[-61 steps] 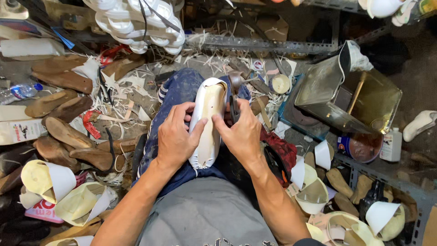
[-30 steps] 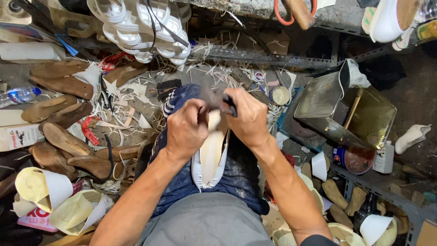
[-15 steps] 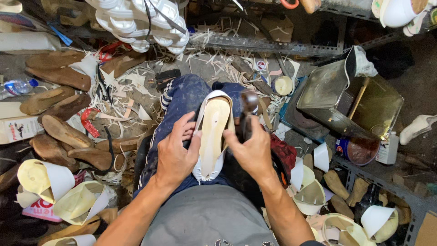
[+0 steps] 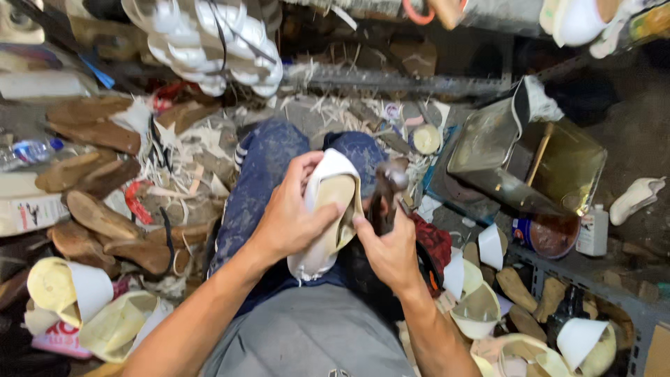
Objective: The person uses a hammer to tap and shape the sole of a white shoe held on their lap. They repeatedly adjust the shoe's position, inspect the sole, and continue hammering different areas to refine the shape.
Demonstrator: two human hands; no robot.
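A white shoe upper on a last lies sole-up on my lap, its beige insole facing me. My left hand wraps around its left side, thumb across the insole. My right hand grips a dark hammer just right of the shoe, with the thumb touching the shoe's edge. My legs in blue patterned trousers lie beneath.
Brown wooden lasts are piled at the left. White shoes hang above. An open metal tin with a stick stands at the right, beside a glue pot and a white bottle. Cut uppers and scraps litter the floor.
The shoe has been turned and tilted in my lap while both hands shifted their hold. My right hand now has the hammer raised beside the shoe's toe end.
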